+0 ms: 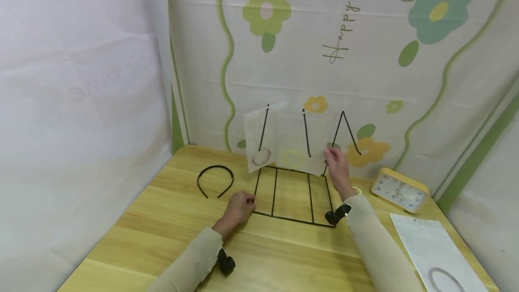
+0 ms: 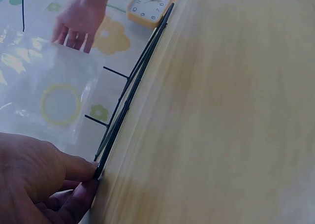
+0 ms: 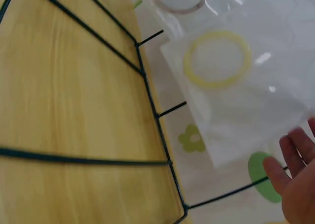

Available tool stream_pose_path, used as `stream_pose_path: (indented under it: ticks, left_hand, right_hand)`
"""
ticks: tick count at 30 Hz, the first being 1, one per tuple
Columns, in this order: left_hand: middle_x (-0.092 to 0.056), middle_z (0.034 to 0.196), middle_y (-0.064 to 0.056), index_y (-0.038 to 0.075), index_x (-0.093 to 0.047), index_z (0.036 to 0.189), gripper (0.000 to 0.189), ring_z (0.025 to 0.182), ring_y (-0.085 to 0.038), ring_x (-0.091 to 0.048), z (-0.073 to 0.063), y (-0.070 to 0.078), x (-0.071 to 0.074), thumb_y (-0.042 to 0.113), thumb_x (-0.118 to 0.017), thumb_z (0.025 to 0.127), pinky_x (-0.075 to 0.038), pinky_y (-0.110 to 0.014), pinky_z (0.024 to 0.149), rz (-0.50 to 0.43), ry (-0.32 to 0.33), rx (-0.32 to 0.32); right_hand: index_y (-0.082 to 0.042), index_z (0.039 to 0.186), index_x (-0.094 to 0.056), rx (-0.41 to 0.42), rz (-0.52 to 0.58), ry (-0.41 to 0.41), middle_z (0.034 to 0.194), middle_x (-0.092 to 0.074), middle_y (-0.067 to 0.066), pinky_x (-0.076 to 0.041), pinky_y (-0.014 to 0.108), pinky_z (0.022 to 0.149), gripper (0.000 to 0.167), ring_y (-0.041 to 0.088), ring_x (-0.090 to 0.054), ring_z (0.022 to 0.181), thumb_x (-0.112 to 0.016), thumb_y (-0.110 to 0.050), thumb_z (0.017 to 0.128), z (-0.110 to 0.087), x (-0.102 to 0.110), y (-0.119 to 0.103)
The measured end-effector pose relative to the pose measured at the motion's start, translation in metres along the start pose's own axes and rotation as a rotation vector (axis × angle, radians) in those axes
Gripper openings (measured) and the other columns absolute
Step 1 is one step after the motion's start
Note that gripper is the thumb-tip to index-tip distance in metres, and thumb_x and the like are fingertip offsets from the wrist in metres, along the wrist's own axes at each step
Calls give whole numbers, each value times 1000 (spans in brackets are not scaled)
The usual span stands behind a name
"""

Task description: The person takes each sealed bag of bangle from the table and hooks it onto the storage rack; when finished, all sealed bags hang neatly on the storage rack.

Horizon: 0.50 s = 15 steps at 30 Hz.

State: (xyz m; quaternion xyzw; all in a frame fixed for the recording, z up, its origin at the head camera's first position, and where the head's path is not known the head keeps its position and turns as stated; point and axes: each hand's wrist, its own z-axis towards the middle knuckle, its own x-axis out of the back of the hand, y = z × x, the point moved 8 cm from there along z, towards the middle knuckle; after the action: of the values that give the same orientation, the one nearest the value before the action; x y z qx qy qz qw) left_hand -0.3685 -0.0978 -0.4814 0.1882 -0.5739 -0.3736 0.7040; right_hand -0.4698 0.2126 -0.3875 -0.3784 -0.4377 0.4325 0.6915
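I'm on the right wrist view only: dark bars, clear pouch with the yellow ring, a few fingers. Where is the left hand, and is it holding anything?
Observer: The left hand pinches the black wire rack close to its near left corner, between thumb and finger.

Operator: Good. Anything lying off to the left of it?

Observer: Yes, in the head view a black headband lies on the wooden table, left of the rack, with its open ends toward the person.
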Motion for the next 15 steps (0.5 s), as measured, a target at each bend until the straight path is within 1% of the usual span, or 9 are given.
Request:
stream_pose_path:
  ticks: [1, 2, 4, 6, 9, 11, 13, 15]
  left_hand:
    - [-28, 52, 8, 16, -29, 59, 50, 47, -6, -26, 0, 0, -1, -3, -68, 84, -21, -21, 47, -3, -4, -2]
    - [-28, 52, 8, 16, -28, 59, 50, 47, -6, -26, 0, 0, -3, -3, -68, 85, -21, -21, 47, -2, -8, -2]
    - [-27, 51, 8, 17, -27, 59, 52, 47, -5, -25, 0, 0, -6, -2, -67, 85, -20, -20, 47, -3, -16, 4]
    - [-27, 51, 8, 17, -26, 59, 52, 47, -6, -25, -1, -1, -9, -3, -67, 85, -20, -20, 47, -3, -20, 13]
    - [-26, 51, 7, 17, -26, 60, 52, 47, -6, -25, -1, -1, -10, -3, -66, 85, -20, -21, 47, -11, -22, 25]
    - [-28, 52, 7, 17, -27, 60, 51, 47, -6, -26, -1, -2, -9, -2, -66, 85, -20, -21, 48, -10, -23, 37]
    - [-30, 52, 7, 16, -29, 60, 49, 48, -6, -28, -1, -3, -6, -1, -67, 85, -22, -21, 48, -5, -25, 46]
    - [-32, 53, 7, 15, -32, 60, 47, 49, -7, -30, -1, -2, -2, -1, -67, 86, -22, -21, 48, -6, -22, 54]
  right_hand:
    - [-1, 131, -53, -7, -8, 4, 126, -58, 17, -48, 36, 93, 50, 28, -56, 112, -50, -40, 101, -4, 5, 6]
    - [-2, 132, -52, -15, -23, 6, 128, -58, 16, -48, 34, 94, 49, 28, -56, 115, -50, -40, 101, -8, 11, 11]
    - [-2, 133, -51, -15, -51, 2, 131, -58, 16, -47, 27, 94, 48, 26, -54, 119, -50, -39, 102, -20, 23, 20]
    - [-2, 133, -51, -6, -107, -3, 131, -59, 16, -44, 18, 88, 47, 17, -55, 114, -50, -37, 102, -33, 39, 27]
    - [-1, 131, -52, 33, -238, 24, 126, -60, 16, -40, 10, 81, 44, 14, -55, 111, -51, -34, 102, -53, 67, 32]
    - [-1, 128, -54, 50, -322, 58, 122, -62, 17, -39, 7, 78, 39, 4, -55, 102, -54, -30, 101, -64, 87, 32]
    - [1, 124, -56, 80, -391, 104, 116, -63, 19, -38, 6, 76, 35, -2, -54, 96, -57, -24, 99, -73, 107, 32]
    - [1, 122, -57, 96, -461, 129, 111, -64, 19, -38, 7, 74, 33, -13, -46, 87, -60, -21, 98, -81, 127, 32]
